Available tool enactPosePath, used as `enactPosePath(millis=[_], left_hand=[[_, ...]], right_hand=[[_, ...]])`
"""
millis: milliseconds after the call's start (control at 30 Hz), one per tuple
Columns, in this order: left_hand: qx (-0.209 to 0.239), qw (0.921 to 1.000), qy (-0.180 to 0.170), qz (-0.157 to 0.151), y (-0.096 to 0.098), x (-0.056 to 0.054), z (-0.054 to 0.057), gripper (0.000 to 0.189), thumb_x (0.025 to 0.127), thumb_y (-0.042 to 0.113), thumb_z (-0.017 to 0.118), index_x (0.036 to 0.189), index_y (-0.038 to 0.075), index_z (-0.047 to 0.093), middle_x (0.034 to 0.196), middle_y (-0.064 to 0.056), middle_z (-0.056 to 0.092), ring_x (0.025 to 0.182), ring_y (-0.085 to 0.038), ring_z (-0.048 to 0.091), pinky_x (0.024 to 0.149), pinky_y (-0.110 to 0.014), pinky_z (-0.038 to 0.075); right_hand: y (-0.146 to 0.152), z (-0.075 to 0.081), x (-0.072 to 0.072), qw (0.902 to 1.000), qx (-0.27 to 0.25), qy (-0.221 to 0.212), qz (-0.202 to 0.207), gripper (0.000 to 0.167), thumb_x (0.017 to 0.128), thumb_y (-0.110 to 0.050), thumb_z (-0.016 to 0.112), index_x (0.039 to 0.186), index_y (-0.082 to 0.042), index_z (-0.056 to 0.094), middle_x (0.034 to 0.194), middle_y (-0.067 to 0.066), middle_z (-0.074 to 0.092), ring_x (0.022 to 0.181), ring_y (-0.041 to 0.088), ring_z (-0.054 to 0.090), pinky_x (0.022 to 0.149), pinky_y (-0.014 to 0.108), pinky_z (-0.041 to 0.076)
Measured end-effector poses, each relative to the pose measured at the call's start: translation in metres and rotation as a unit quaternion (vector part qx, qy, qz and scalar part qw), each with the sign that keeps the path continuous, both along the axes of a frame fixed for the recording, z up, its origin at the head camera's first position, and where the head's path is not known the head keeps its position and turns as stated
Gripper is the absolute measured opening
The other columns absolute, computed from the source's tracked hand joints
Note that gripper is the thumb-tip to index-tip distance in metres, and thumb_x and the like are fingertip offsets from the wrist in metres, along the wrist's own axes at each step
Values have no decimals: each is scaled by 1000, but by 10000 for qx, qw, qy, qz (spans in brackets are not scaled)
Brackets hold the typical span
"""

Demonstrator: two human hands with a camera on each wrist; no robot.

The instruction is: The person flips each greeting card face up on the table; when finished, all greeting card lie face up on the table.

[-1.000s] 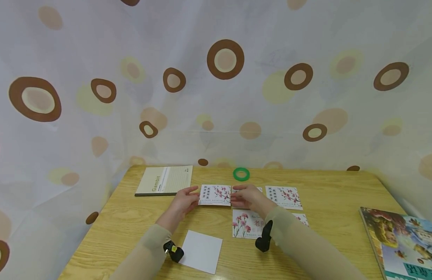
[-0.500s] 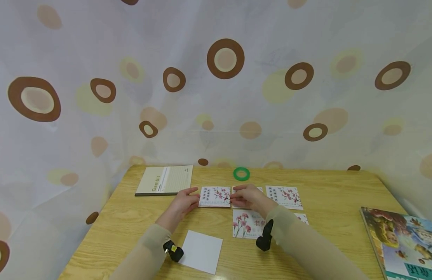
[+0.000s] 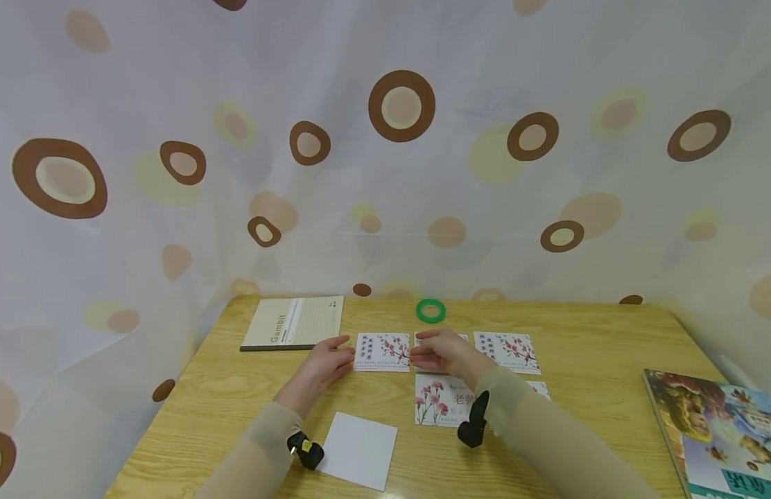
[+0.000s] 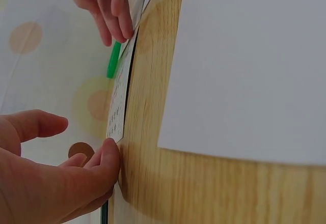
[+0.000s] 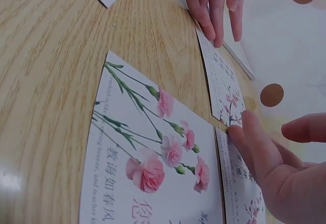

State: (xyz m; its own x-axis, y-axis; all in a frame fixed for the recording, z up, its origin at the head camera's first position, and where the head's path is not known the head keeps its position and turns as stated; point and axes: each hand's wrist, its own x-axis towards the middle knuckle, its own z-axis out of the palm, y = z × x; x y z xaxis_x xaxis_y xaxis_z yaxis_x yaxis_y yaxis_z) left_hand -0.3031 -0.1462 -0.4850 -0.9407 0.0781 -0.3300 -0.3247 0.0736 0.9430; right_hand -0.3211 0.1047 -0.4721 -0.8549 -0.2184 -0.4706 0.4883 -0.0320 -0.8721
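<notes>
A card with plum blossoms and Chinese characters [image 3: 382, 352] lies on the wooden table between both hands. My left hand [image 3: 328, 364] touches its left edge with the fingertips, thumb held apart in the left wrist view. At its right edge is my right hand [image 3: 448, 353], fingers extended and thumb raised in the right wrist view. Under that hand a second blossom card [image 5: 237, 168] is partly covered. A carnation card [image 3: 430, 402] lies nearer, its right part hidden by the right wrist. Farther right is another blossom card [image 3: 506, 352].
A blank white square [image 3: 359, 450] lies in front, beside the left wrist. A Gambit notebook [image 3: 295, 322] and a green tape roll [image 3: 431, 311] are at the back. One more card [image 3: 539, 389] shows behind the right sleeve. A colourful book [image 3: 722, 430] lies at the right.
The blossom card between the hands has shifted slightly toward me and a touch left. Both hands stay at its sides, the left having moved a little left.
</notes>
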Motion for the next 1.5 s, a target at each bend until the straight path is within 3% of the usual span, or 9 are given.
enactPosePath(millis=[367,733,900,1133,1500], left_hand=[[-187,9987,-29,-479,-19,13,7,63,93,-6,57,151,-3,33,138,-32,51,95,-17,64,86,-31,56],[-463,9919,-390,-1113,-35,33,15,58,96,2,60,148,-5,36,131,-26,58,97,-19,67,87,-41,59],[-569,9885,-332,-1359,-41,41,17,59,96,5,60,148,-6,35,128,-25,59,100,-21,67,88,-41,59],[-730,9846,-440,-1529,-52,57,17,61,96,6,61,148,-8,32,127,-26,59,95,-22,68,82,-40,60],[-673,9823,-520,-1668,-58,68,17,65,96,9,62,149,-9,30,124,-25,60,93,-22,70,79,-40,61]], right_hand=[[6,4,12,9993,-180,-141,281,53,98,2,49,149,3,36,135,31,56,108,35,68,89,43,58],[15,5,43,9947,-228,-109,993,52,99,-1,47,148,8,33,132,33,56,112,38,66,91,46,57],[18,6,54,9932,-287,-129,1120,52,98,-1,49,147,10,34,123,29,61,101,31,70,86,42,59],[22,2,71,9874,-452,-387,1463,53,98,-3,52,146,11,34,114,20,68,94,22,72,86,43,59],[21,1,92,9823,-376,-583,1738,48,96,-3,52,141,12,40,113,21,70,102,32,71,91,50,56]])
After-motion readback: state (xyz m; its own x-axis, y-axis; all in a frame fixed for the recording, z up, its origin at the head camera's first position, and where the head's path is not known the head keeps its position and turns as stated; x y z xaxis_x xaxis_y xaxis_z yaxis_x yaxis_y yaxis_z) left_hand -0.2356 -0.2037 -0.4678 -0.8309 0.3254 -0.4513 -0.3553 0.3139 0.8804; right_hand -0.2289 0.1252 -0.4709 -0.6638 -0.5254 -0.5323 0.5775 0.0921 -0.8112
